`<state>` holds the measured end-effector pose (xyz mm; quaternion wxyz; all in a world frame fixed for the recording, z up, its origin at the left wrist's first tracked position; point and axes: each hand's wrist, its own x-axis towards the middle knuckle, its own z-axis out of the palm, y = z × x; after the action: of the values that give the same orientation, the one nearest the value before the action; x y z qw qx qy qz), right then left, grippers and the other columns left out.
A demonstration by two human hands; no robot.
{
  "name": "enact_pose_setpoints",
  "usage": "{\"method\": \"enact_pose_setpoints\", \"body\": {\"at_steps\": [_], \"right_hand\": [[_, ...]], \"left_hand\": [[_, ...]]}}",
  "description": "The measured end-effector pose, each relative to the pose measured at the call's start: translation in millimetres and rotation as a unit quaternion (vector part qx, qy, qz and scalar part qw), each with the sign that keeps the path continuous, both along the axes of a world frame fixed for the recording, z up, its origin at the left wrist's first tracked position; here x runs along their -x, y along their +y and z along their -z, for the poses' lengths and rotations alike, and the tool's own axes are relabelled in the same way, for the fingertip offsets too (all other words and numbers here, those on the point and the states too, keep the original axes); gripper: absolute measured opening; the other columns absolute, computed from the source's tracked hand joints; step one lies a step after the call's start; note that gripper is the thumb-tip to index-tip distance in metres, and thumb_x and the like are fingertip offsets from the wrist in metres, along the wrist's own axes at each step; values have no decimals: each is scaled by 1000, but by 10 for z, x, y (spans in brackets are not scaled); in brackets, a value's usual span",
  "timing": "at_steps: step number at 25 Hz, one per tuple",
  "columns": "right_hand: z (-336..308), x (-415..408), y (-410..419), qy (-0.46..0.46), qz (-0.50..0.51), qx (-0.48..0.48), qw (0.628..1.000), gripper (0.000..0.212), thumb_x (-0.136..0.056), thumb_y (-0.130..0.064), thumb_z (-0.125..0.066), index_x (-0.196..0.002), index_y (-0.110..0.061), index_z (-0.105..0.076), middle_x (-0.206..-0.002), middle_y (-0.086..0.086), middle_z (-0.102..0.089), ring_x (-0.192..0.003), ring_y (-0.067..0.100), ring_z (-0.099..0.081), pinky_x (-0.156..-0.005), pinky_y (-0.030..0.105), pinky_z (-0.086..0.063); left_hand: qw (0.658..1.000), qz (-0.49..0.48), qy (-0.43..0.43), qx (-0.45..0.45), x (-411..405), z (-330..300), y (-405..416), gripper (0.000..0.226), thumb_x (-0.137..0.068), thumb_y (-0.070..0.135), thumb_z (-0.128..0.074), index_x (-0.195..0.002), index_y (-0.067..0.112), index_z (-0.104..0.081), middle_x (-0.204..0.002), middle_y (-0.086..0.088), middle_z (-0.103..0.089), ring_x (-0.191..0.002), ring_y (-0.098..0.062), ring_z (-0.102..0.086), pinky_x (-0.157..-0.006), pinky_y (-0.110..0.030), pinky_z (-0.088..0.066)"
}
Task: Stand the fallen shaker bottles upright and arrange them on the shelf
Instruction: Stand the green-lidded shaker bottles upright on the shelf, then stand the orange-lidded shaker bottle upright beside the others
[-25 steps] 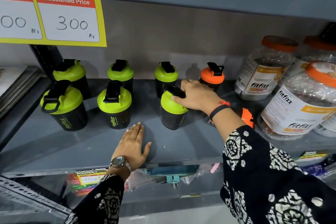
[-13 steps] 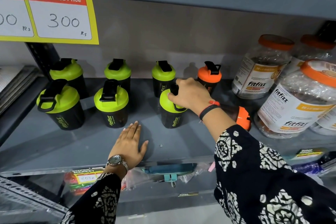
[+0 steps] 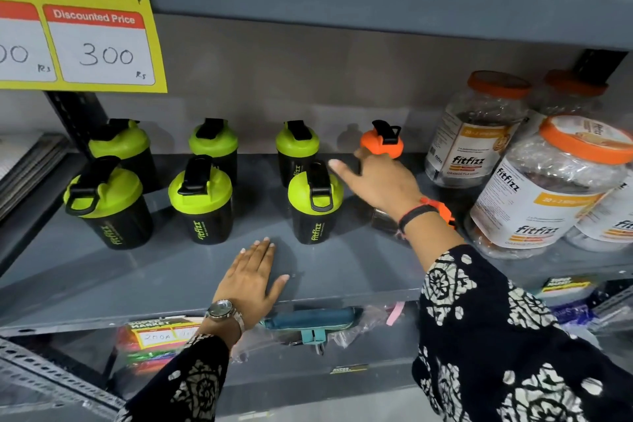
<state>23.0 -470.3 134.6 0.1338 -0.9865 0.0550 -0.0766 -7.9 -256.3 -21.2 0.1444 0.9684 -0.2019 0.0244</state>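
Several black shaker bottles with green lids stand upright in two rows on the grey shelf (image 3: 102, 281). The front right green-lidded one (image 3: 314, 204) stands free. An orange-lidded shaker (image 3: 383, 140) stands at the back. Another orange-lidded shaker (image 3: 387, 221) lies on its side, mostly hidden under my right wrist. My right hand (image 3: 378, 181) hovers with fingers spread, just right of the front green lid, holding nothing. My left hand (image 3: 251, 279) lies flat on the shelf near its front edge.
Large clear Fitfizz jars with orange lids (image 3: 544, 188) crowd the shelf's right side. A yellow price sign (image 3: 78, 31) hangs at the upper left. A dark upright post (image 3: 73, 113) stands at the back left. Packaged goods (image 3: 308, 325) lie on the shelf below.
My right hand has let go of the front right green-lidded shaker, which now stands upright, and has moved right with fingers apart. The left hand has stayed flat.
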Motion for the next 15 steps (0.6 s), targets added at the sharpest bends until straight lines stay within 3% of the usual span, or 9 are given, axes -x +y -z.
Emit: {"method": "enact_pose_setpoints", "body": {"at_steps": [2, 5, 7, 9, 12, 15], "right_hand": [[36, 101, -322, 4, 43, -4, 999, 59, -89, -58, -38, -120, -10, -50, -117, 25, -60, -110, 42, -56, -86, 43, -47], [154, 265, -791, 35, 58, -13, 998, 62, -84, -53, -53, -128, -9, -48, -124, 24, -57, -116, 39, -54, -95, 44, -47], [227, 374, -1057, 93, 46, -19, 994, 77, -77, -50, -65, -138, -11, -39, -140, 20, -43, -130, 35, -41, -106, 41, -37], [313, 463, -1255, 166, 47, -8, 985, 95, -70, -47, -74, -145, -16, -25, -150, 15, -29, -138, 34, -27, -112, 41, -27], [502, 509, -1445, 206, 43, -11, 978, 109, -64, -41, -80, -147, -20, -13, -149, 15, -30, -136, 34, -30, -111, 40, -30], [598, 511, -1497, 168, 26, -38, 985, 105, -67, -32, -80, -146, -19, -14, -145, 16, -36, -132, 33, -38, -107, 38, -34]], "left_hand": [[999, 24, 16, -24, 76, 23, -162, 93, -83, 62, 8, -124, -2, -45, -130, -20, -52, -120, -33, -48, -110, -34, -20], [998, 10, 50, -30, 117, 7, -383, 89, -87, 56, 7, -115, -3, -53, -120, -19, -61, -109, -31, -58, -103, -30, -21], [1000, -5, 25, -2, 103, 4, -458, 104, -75, 67, 17, -128, -4, -38, -137, -21, -43, -126, -31, -41, -111, -31, -12], [1000, -28, -1, 5, 55, 30, -464, 112, -62, 74, 20, -137, 0, -16, -149, -17, -20, -138, -28, -17, -111, -32, -1], [998, -56, 5, -21, -27, 21, -460, 101, -60, 63, 9, -139, 2, -7, -152, -14, -10, -140, -25, -7, -114, -34, -1], [997, -62, 12, -41, -62, 27, -460, 102, -58, 63, 7, -139, 3, -7, -152, -13, -9, -140, -24, -7, -114, -35, -2]]}}
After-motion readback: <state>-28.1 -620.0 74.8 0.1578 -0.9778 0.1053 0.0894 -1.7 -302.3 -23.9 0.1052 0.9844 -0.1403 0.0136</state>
